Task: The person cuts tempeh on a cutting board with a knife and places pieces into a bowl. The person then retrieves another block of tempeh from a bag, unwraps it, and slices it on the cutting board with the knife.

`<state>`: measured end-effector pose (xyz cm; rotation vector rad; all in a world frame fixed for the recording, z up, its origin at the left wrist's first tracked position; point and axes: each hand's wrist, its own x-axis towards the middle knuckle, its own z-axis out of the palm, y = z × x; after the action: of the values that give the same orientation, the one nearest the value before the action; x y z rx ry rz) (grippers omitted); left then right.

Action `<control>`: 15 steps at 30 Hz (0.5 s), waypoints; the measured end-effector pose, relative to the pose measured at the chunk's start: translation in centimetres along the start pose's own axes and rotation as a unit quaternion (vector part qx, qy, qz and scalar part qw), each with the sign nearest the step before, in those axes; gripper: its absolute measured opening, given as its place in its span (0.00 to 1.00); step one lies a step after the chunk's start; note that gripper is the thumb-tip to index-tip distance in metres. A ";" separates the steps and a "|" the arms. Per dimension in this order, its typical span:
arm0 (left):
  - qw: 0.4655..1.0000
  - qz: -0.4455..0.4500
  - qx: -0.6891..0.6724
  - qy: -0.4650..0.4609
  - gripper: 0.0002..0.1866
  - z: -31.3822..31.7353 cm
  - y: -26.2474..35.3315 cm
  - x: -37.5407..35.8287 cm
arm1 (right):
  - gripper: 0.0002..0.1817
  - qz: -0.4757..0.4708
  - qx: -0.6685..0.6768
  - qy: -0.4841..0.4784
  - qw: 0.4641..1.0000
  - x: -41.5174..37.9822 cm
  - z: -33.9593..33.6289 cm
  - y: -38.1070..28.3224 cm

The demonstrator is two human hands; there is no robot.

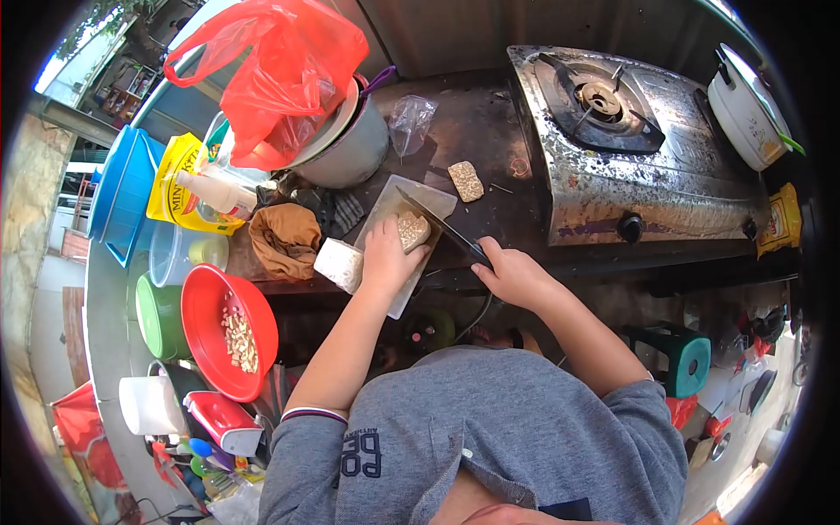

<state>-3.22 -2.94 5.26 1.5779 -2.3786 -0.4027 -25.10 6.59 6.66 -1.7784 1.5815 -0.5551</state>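
Note:
On the pale cutting board, my left hand is closed over a speckled block of tempeh, fingers curled on its top. My right hand grips the black handle of a kitchen knife. Its dark blade slants up and left across the board, along the right side of the tempeh block. Just left of my left wrist stands a whitish block, partly over the board's edge. A cut piece of tempeh lies flat on the dark counter beyond the knife.
At right stands a grimy gas stove with a white pot beside it. A red plastic bag tops a grey pot. Brown cloth lies left of the board. A red basin holds small cut pieces.

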 end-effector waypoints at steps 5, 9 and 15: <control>0.998 -0.014 -0.006 0.058 0.40 1.9 -0.5 -0.5 | 0.16 0.002 -0.009 -0.042 0.999 0.6 0.1 -1.3; 0.996 -0.051 -0.014 0.077 0.40 2.2 -0.4 0.0 | 0.16 -0.026 -0.006 -0.036 0.999 1.9 0.6 -1.4; 0.996 -0.052 -0.008 0.071 0.42 1.5 -0.5 0.0 | 0.18 -0.012 -0.017 -0.029 0.999 2.4 0.2 -0.6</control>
<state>-3.36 -2.98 3.73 1.6704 -2.1889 -0.3180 -24.15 4.32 6.71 -1.8244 1.5405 -0.4868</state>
